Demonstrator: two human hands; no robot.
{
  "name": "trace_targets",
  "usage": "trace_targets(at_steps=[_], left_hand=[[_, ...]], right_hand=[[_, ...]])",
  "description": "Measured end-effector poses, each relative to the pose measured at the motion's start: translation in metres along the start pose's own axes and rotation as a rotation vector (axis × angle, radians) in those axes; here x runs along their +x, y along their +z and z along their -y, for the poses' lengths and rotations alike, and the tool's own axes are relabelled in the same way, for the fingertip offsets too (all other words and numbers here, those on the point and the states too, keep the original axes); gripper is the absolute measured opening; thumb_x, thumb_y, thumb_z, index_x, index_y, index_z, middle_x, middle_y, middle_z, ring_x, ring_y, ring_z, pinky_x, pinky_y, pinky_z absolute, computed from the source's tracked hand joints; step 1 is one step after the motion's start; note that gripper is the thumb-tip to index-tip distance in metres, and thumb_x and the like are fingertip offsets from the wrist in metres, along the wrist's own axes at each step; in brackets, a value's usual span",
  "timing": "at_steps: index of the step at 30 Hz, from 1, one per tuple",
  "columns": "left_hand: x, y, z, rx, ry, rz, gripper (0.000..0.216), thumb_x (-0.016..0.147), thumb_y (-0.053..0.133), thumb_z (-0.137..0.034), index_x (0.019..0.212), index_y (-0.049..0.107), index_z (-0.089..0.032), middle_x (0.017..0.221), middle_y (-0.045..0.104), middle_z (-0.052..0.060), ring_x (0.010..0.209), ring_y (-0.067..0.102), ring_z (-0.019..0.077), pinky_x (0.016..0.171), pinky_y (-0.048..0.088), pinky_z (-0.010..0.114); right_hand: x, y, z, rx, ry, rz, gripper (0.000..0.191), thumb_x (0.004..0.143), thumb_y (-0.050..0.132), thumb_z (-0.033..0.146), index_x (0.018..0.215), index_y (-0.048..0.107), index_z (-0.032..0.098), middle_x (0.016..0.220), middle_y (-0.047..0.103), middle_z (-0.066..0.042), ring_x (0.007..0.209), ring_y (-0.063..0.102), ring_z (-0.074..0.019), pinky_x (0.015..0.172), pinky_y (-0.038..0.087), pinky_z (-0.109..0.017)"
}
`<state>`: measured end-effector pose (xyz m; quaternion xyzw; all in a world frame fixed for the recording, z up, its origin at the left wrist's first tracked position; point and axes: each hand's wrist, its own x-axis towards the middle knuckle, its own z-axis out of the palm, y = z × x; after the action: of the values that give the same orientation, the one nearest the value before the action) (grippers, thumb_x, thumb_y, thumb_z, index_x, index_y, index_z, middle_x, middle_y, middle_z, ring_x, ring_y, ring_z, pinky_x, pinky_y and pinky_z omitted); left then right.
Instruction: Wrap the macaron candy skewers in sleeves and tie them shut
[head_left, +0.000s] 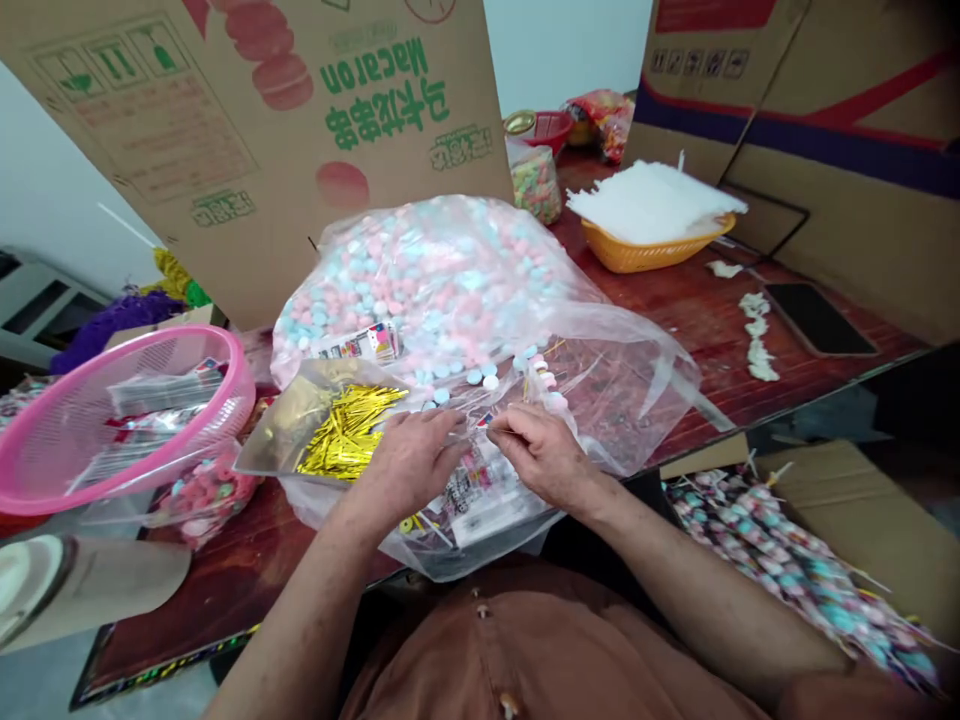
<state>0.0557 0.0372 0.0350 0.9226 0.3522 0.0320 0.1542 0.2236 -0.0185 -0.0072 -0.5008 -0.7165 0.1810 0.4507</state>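
Observation:
My left hand (416, 455) is over the near edge of the clear plastic sheet, fingers stretched toward the middle and thumb apart from them. Opposite it, my right hand (544, 455) is closed in a pinch beside the red-and-blue corner of a printed clear wrapper (484, 422). Below both hands lies a stack of printed clear wrappers (480, 500). Gold twist ties (345, 430) fill an open container left of my left hand. Beyond the hands, a big clear bag (450, 270) bulges with pink, blue and white round candies. A short row of candies (541, 372) lies just past my right hand.
At left are a pink basket (240, 380) of packets and a lidded clear jar (142, 580). Cardboard boxes (405, 180) stand behind. A yellow basket (637, 255) with white sheets and a phone (817, 318) are at right. Below right, a box (862, 490) holds candy skewers.

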Motion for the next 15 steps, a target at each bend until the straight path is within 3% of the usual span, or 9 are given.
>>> trace_targets(at_steps=[2, 5, 10, 12, 15], left_hand=[[-0.002, 0.012, -0.003, -0.122, -0.040, -0.148, 0.022, 0.078, 0.057, -0.027, 0.097, 0.059, -0.018, 0.094, 0.065, 0.006, 0.086, 0.059, 0.0197, 0.076, 0.044, 0.031], [-0.004, 0.032, -0.010, -0.352, -0.051, -0.296, 0.007, 0.080, 0.055, -0.024, 0.081, 0.059, -0.018, 0.075, 0.063, 0.001, 0.070, 0.057, 0.0130, 0.063, 0.043, 0.023], [-0.004, 0.043, -0.015, -0.385, -0.024, -0.320, 0.019, 0.085, 0.047, -0.028, 0.072, 0.056, -0.017, 0.061, 0.055, -0.002, 0.058, 0.051, 0.0107, 0.056, 0.039, 0.022], [-0.005, 0.041, -0.013, -0.347, -0.052, -0.285, 0.027, 0.087, 0.041, -0.030, 0.069, 0.055, -0.017, 0.061, 0.053, -0.001, 0.058, 0.050, 0.0112, 0.056, 0.039, 0.022], [-0.009, 0.039, -0.007, -0.312, -0.133, -0.240, 0.034, 0.090, 0.033, -0.033, 0.070, 0.055, -0.018, 0.064, 0.055, 0.000, 0.061, 0.053, 0.0123, 0.058, 0.040, 0.023]], right_hand=[[-0.006, 0.006, -0.001, 0.097, 0.118, -0.046, 0.016, 0.084, 0.048, 0.019, 0.068, 0.053, 0.016, 0.063, 0.051, 0.000, 0.062, 0.048, -0.0115, 0.060, 0.036, -0.023], [-0.013, 0.011, -0.001, 0.178, 0.216, -0.041, 0.022, 0.084, 0.048, 0.025, 0.064, 0.049, 0.017, 0.059, 0.046, 0.003, 0.058, 0.043, -0.0093, 0.057, 0.033, -0.021], [-0.013, -0.004, -0.012, 0.284, 0.372, 0.068, 0.042, 0.086, 0.040, 0.045, 0.053, 0.037, 0.018, 0.051, 0.034, 0.005, 0.049, 0.034, -0.0076, 0.047, 0.028, -0.020], [-0.011, -0.021, -0.027, 0.169, 0.491, 0.028, 0.047, 0.087, 0.030, 0.051, 0.054, 0.039, 0.018, 0.051, 0.039, 0.003, 0.048, 0.037, -0.0087, 0.046, 0.030, -0.021], [-0.007, -0.044, -0.055, -0.313, 0.715, 0.016, 0.046, 0.086, 0.031, 0.050, 0.062, 0.051, 0.017, 0.062, 0.055, -0.003, 0.058, 0.050, -0.0136, 0.053, 0.034, -0.024]])
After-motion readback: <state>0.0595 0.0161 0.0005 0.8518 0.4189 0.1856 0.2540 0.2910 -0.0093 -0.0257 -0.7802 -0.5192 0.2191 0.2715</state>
